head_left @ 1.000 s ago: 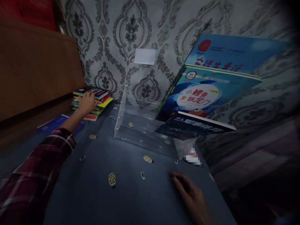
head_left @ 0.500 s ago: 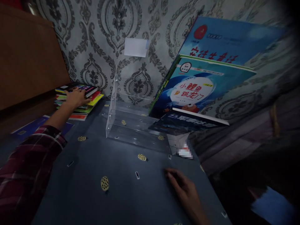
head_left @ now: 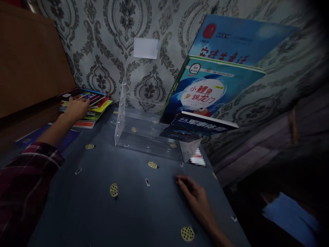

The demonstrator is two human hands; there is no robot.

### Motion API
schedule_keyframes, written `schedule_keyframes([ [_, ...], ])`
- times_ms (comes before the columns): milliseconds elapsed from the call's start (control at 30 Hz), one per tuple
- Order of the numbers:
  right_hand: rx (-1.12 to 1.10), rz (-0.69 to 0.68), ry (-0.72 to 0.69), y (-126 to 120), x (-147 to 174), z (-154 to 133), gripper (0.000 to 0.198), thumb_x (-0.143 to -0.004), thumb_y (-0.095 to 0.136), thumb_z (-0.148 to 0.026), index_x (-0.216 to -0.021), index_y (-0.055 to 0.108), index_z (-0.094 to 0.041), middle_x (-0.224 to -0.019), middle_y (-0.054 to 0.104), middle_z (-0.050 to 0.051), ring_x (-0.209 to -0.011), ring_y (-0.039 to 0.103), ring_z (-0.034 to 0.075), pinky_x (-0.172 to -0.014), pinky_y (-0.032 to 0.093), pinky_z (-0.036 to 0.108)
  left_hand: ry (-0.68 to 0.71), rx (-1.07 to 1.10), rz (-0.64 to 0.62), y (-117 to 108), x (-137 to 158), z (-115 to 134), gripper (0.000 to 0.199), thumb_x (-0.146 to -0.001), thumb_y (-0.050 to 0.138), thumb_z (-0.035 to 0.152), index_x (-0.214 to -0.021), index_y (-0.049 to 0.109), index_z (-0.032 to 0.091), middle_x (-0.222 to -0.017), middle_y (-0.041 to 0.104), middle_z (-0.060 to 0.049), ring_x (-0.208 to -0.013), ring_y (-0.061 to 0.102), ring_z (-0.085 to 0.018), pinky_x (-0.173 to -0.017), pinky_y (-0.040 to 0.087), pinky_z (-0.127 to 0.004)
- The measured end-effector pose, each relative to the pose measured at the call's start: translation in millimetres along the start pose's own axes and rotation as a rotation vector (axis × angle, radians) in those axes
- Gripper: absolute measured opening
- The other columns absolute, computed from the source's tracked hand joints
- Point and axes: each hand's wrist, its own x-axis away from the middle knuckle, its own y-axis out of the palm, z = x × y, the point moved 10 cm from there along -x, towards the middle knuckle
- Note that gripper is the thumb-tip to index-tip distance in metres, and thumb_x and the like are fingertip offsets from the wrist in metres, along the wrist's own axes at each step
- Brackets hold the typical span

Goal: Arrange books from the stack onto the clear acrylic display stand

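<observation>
At the far left, my left hand [head_left: 77, 109] holds the near edge of a black book [head_left: 88, 95] with a colourful cover, its fingers over the top. The thumb's grip is mostly hidden. Beneath lies a stack of books [head_left: 99, 111] with yellow, green and red edges. My right hand [head_left: 196, 195] rests on the table at the right, loosely curled, with nothing in it. Beyond it, a clear tiered rack [head_left: 144, 151] stands against the wall. Leaning in its right end are a dark military book [head_left: 197, 127], a turquoise carp book [head_left: 197, 92] and a taller blue book [head_left: 231, 41].
A blue-purple book [head_left: 68, 139] lies flat beneath my left forearm. A brown wooden panel [head_left: 31, 61] borders the left. A white pixelated item [head_left: 197, 159] sits by the rack's right corner. The dark patterned tablecloth [head_left: 84, 202] ends at the right, past which lies blue cloth [head_left: 290, 216].
My left hand has drawn back slightly to the near edge of the black book, uncovering more of its cover. The view has shifted a little; my right hand stays on the table.
</observation>
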Motion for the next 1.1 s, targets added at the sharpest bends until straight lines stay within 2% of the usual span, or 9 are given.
schedule_keyframes([
  [200,0.001,-0.028,-0.038,5,-1,1,0.047,-0.085,0.06,-0.064,-0.095,0.076,-0.02,-0.087,0.076,0.009,-0.08,0.072,0.026,-0.072,0.058,0.035,0.088,-0.022,0.042,3,25,7,0.034,-0.096,0.035,0.009,-0.122,0.056,0.003,-0.124,0.066,-0.026,-0.114,0.062,-0.036,-0.099,0.038,-0.053],
  [333,-0.006,-0.017,-0.054,5,-1,2,0.045,-0.085,0.06,-0.062,-0.093,0.076,-0.02,-0.086,0.075,0.009,-0.079,0.071,0.026,-0.07,0.056,0.036,0.128,-0.019,0.073,9,42,11,0.038,-0.096,0.034,0.008,-0.126,0.054,0.002,-0.127,0.065,-0.029,-0.116,0.062,-0.037,-0.099,0.038,-0.056],
  [633,0.005,-0.015,-0.104,7,0,1,0.047,-0.087,0.058,-0.063,-0.095,0.075,-0.021,-0.084,0.075,0.009,-0.079,0.07,0.025,-0.07,0.055,0.035,0.144,-0.018,0.132,24,81,18,0.036,-0.098,0.035,0.011,-0.127,0.055,0.005,-0.131,0.064,-0.025,-0.123,0.06,-0.036,-0.098,0.043,-0.05],
  [800,0.0,-0.009,-0.133,8,0,-2,0.043,-0.088,0.058,-0.06,-0.094,0.076,-0.021,-0.083,0.075,0.008,-0.078,0.07,0.025,-0.071,0.056,0.035,0.15,-0.009,0.156,39,101,25,0.043,-0.096,0.031,0.009,-0.13,0.058,0.011,-0.134,0.064,-0.023,-0.132,0.056,-0.037,-0.101,0.042,-0.05],
  [1100,-0.011,-0.032,-0.155,8,1,-11,0.034,-0.087,0.058,-0.049,-0.094,0.075,-0.021,-0.084,0.075,0.007,-0.077,0.069,0.024,-0.07,0.055,0.035,0.203,0.019,0.163,51,131,39,0.05,-0.093,0.032,0.01,-0.133,0.063,0.006,-0.139,0.061,-0.028,-0.133,0.056,-0.039,-0.106,0.043,-0.056],
])
